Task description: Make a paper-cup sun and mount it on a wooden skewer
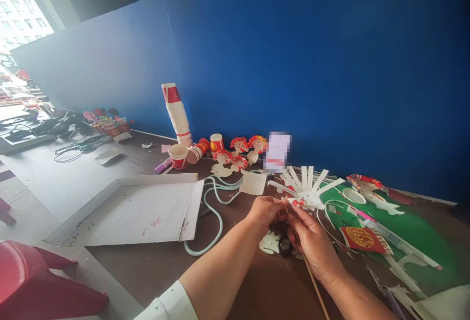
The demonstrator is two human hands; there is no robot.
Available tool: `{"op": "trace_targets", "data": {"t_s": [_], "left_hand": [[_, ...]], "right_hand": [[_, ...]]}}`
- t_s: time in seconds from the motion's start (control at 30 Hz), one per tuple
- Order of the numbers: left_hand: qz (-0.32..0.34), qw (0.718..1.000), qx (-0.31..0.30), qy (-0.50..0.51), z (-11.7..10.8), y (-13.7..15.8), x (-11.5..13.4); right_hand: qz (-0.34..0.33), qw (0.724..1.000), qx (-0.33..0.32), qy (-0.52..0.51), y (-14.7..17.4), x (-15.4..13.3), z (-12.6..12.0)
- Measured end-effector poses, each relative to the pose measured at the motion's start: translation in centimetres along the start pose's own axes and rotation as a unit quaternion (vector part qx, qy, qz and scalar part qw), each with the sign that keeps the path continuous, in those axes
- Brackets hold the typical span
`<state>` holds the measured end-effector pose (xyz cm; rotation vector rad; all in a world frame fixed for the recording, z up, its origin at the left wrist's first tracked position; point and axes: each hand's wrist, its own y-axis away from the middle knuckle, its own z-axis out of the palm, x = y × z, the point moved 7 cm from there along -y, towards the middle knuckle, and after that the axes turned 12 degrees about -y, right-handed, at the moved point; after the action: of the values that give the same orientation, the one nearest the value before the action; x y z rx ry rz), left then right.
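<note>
A paper cup cut into long white strips (309, 197) is fanned out at my fingertips, its strips pointing up and outward. My left hand (266, 211) is closed, pinching the near edge of the cut cup, where red-and-white curled bits show. Beside it, my right hand (312, 239) is closed around a thin wooden stick (315, 283) that slopes down to the lower right. The right fingertips also touch the curled strips. Below the hands lies a white paper cutout (270, 242), next to a dark round object (285, 246) partly covered by my fingers.
A tall stack of paper cups (178, 119) stands against the blue partition (293, 65). Finished-looking curled paper figures (239, 145) lie near it. At left are a shallow white box (147, 212) and a red stool (29, 281). A pen (400, 241) and paper scraps lie right.
</note>
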<state>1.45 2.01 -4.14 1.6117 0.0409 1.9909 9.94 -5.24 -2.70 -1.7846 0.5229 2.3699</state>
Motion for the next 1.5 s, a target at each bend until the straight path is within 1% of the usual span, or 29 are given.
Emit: {"op": "trace_targets", "data": {"t_s": [0.2,0.4,0.5,0.6,0.77,0.83,0.93,1.0,1.2,1.43,1.5], "left_hand": [[-0.003,1.000,0.002,0.010,0.0,0.1,0.0],[0.005,1.000,-0.026,0.001,-0.1,-0.2,-0.3],[0.012,0.999,-0.039,-0.012,-0.2,-0.3,-0.3],[0.004,0.998,-0.055,-0.014,-0.2,-0.4,-0.2],[0.004,0.996,-0.081,-0.030,-0.3,-0.3,0.0],[0.001,0.996,-0.075,-0.042,-0.3,-0.3,-0.1],[-0.014,0.997,-0.039,-0.067,-0.6,-0.3,-0.4],[-0.022,0.996,-0.026,-0.082,-0.6,-0.3,-0.5],[-0.024,0.993,-0.034,-0.112,-0.4,-0.5,-0.6],[-0.003,0.992,-0.060,-0.113,0.2,-0.1,-0.1],[-0.003,0.992,-0.058,-0.112,0.3,0.0,0.0]], "right_hand": [[0.019,0.999,0.000,-0.038,-0.1,0.5,0.1],[0.039,0.996,0.025,-0.074,0.2,0.4,0.3],[0.045,0.996,0.023,-0.077,0.0,0.6,0.1],[0.049,0.996,0.009,-0.068,-0.3,0.8,-0.1],[0.037,0.998,0.009,-0.054,-0.5,0.5,-0.4],[0.034,0.998,0.006,-0.046,-0.6,0.7,-0.5],[0.022,0.999,-0.002,-0.036,-0.8,1.1,-0.7],[0.017,0.999,-0.014,-0.029,-1.0,1.5,-0.8],[0.014,1.000,-0.021,-0.013,-1.2,1.8,-0.7],[0.010,0.999,-0.017,0.044,-1.2,2.0,-0.8],[0.003,0.998,-0.016,0.056,-1.2,1.9,-0.8]]}}
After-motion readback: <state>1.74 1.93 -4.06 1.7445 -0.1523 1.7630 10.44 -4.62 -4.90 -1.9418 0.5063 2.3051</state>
